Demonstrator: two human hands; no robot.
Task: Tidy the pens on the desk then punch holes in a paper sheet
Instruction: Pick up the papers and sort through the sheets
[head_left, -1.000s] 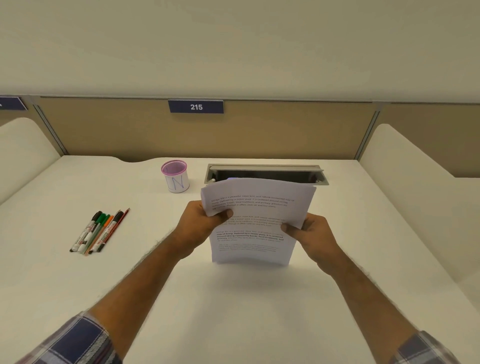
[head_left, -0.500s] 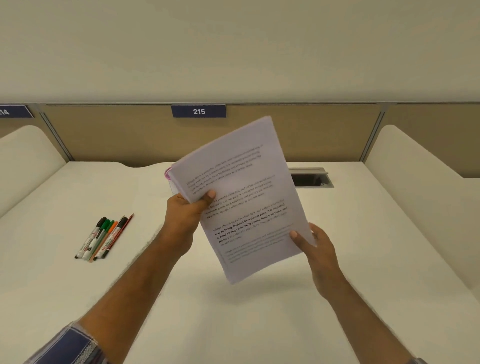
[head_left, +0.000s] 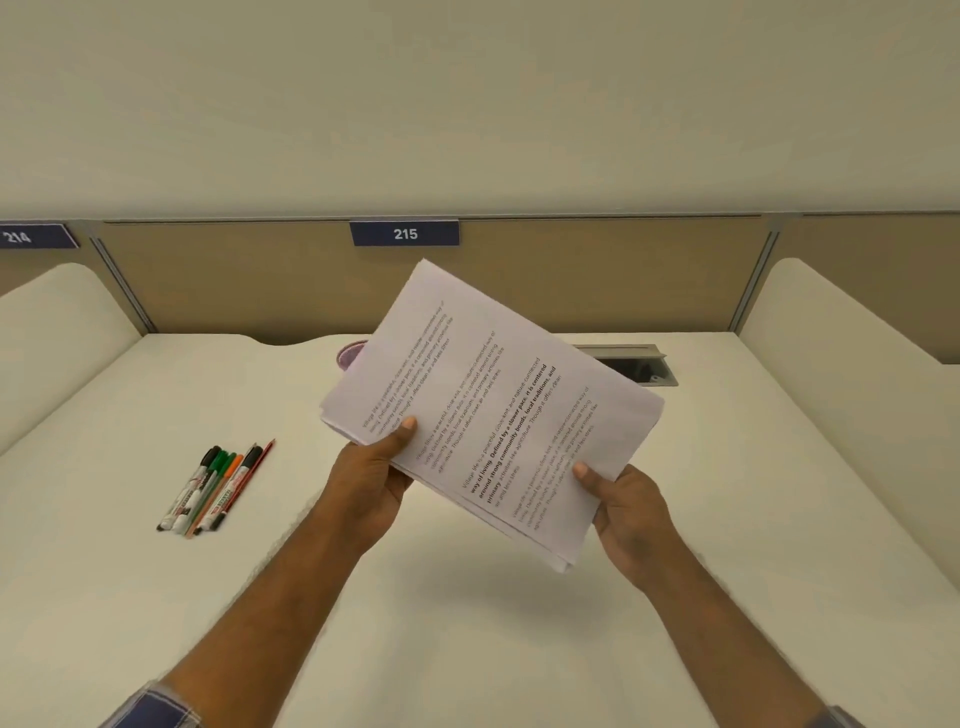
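Both hands are gripping the paper stack above the desk: left hand and right hand each pinching an edge with thumb on top. A second ago upright, the stack is now lying tilted and flatter. Pens are waiting grouped at left, still outside the cup; tidying looks unfinished.

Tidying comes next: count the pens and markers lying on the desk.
About 6, bunched side by side as pens on the desk, left of the left hand. They overlap, so some may be hidden.
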